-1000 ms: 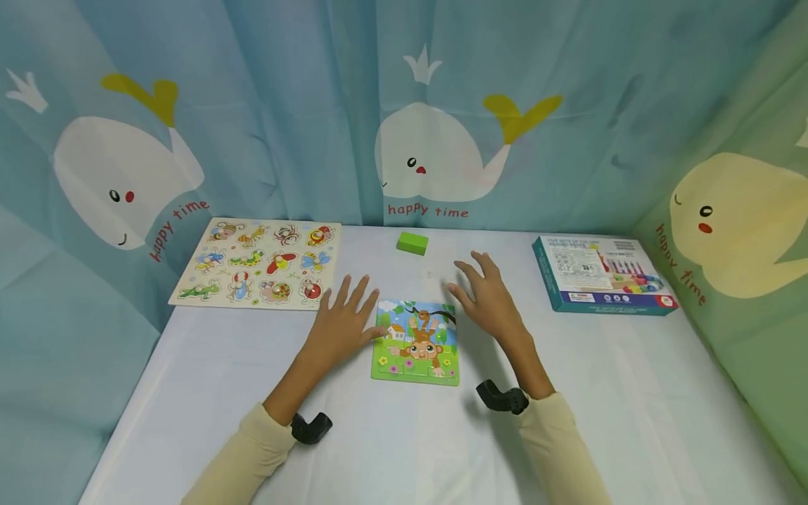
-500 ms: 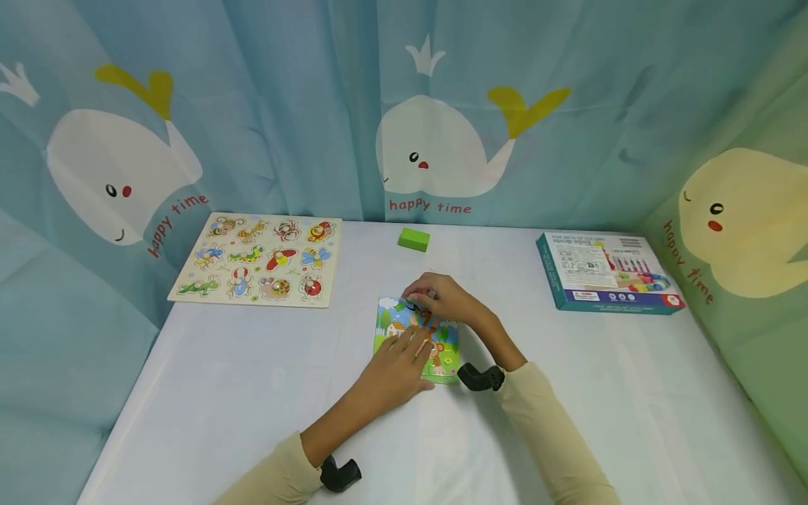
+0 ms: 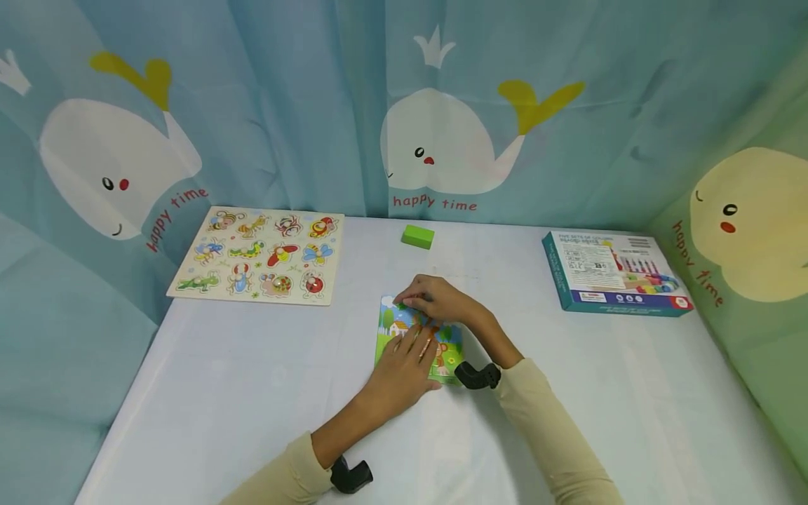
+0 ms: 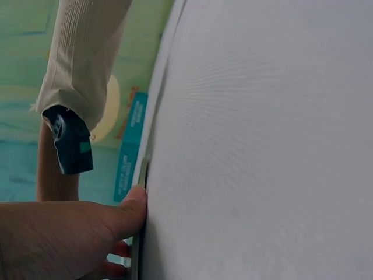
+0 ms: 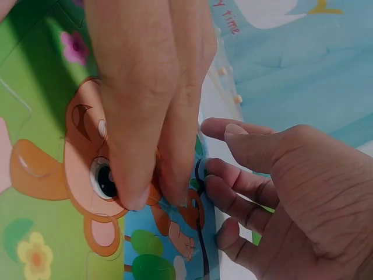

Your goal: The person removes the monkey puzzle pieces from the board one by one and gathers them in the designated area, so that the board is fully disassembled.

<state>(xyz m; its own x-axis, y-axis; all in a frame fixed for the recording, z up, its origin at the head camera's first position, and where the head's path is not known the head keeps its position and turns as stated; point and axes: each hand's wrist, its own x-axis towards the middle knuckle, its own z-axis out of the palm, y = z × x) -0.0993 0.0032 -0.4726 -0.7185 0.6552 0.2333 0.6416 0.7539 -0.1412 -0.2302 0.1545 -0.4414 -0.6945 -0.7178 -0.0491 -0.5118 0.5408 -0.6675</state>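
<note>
A square jigsaw puzzle (image 3: 388, 337) with an upside-down monkey lies on the white table. My left hand (image 3: 399, 372) rests on it, its straight fingers (image 5: 134, 99) pressing near the monkey's eye in the right wrist view. The left thumb (image 4: 131, 213) lies along the puzzle's near edge in the left wrist view. My right hand (image 3: 445, 301) is at the far edge, fingers bent against it by the dark branch. Its thumb and index fingertips come close together at the far left part. The hands cover the puzzle's middle and upper right.
A green block (image 3: 418, 236) lies behind the puzzle. A wooden insect puzzle board (image 3: 259, 256) is at the back left, and a teal boxed toy (image 3: 618, 273) at the back right. A whale-print curtain (image 3: 315, 105) hangs behind the table.
Both hands have come in from beside the puzzle: the left onto its face, the right to its far edge. Over the last half second the right fingers have shifted slightly left along that edge.
</note>
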